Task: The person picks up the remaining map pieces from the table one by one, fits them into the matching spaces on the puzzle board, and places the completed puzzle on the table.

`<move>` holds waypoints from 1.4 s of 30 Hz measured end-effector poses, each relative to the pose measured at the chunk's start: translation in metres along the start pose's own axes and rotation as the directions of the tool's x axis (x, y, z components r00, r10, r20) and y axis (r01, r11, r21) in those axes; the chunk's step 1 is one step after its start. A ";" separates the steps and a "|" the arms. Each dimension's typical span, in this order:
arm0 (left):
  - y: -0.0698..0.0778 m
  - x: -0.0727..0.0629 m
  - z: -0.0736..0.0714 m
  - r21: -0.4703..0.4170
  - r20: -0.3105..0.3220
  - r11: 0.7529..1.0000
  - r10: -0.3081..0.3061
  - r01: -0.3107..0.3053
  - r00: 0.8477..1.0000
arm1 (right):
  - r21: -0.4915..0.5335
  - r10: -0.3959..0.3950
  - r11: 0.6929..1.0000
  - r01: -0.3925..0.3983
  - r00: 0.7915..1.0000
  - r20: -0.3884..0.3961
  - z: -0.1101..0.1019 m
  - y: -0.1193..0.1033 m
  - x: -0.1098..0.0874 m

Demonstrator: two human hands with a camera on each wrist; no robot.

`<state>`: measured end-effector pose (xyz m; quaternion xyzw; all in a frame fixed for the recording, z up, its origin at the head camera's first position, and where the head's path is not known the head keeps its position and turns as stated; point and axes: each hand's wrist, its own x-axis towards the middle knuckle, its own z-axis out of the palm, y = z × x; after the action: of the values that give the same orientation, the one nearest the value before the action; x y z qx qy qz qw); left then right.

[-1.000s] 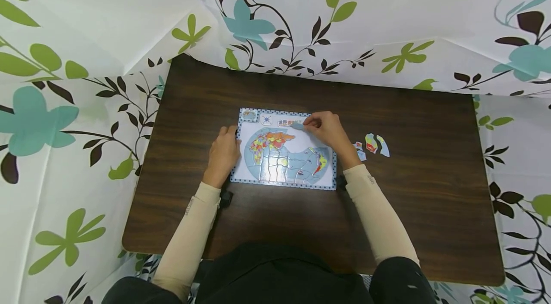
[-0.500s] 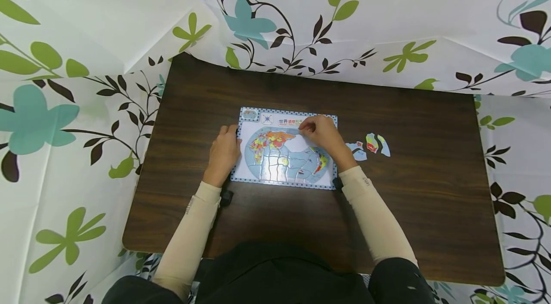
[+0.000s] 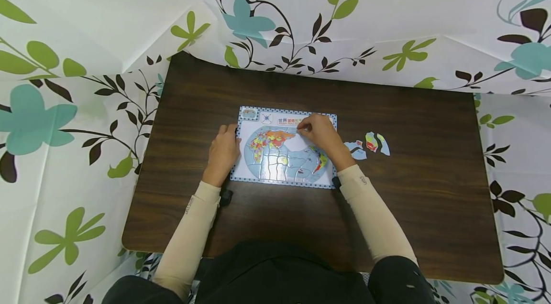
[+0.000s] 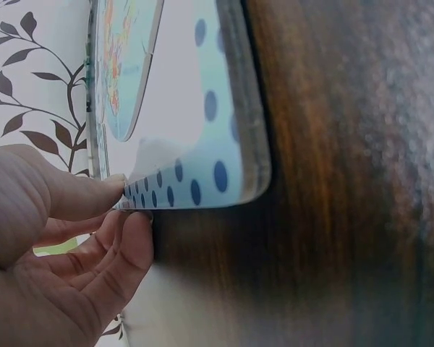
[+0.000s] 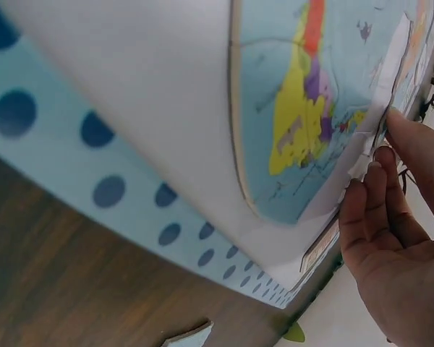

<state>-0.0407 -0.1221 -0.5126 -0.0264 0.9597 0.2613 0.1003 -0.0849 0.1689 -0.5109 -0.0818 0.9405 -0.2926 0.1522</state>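
Observation:
A world-map jigsaw puzzle board point(image 3: 258, 177) with a dotted blue border lies flat on the table. Its oval map is partly filled, with a white gap at the upper right. My left hand point(image 3: 223, 152) holds the board's left edge; in the left wrist view the thumb point(image 4: 87, 195) lies on the border and the fingers bend against the edge. Over the gap, my right hand point(image 3: 320, 132) pinches a puzzle piece between thumb and fingertips. In the right wrist view, that hand point(image 5: 398, 210) hides most of the piece, which shows only as a thin edge.
Right of the board, several loose puzzle pieces point(image 3: 372, 142) lie on the dark wooden table point(image 3: 430, 189). One loose piece point(image 5: 190, 336) shows at the bottom of the right wrist view. A leaf-patterned cloth point(image 3: 292, 17) hangs behind the table.
My right hand has moved slightly left and down over the gap with the puzzle piece, uncovering more of the loose pieces beside it. The left hand stays on the board's edge.

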 end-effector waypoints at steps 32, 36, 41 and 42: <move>0.000 -0.001 -0.001 -0.006 0.002 1.000 0.012 -0.012 1.000 | 0.169 0.372 0.927 -0.335 0.879 -0.299 -0.092 0.088 -0.072; 0.000 -0.002 -0.002 0.000 0.003 1.000 0.014 -0.014 1.000 | 0.145 0.431 0.902 -0.406 0.865 -0.257 -0.093 0.102 -0.082; 0.000 -0.002 -0.001 -0.003 0.002 1.000 0.013 -0.013 1.000 | 0.079 0.448 0.894 -0.442 0.866 -0.220 -0.083 0.114 -0.090; 0.001 -0.002 -0.001 -0.003 0.002 1.000 0.012 -0.012 1.000 | 0.064 0.447 0.893 -0.445 0.866 -0.225 -0.081 0.115 -0.090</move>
<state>-0.0391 -0.1221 -0.5111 -0.0206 0.9594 0.2631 0.0998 -0.0342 0.3273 -0.4927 0.1733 0.9437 -0.2617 0.1043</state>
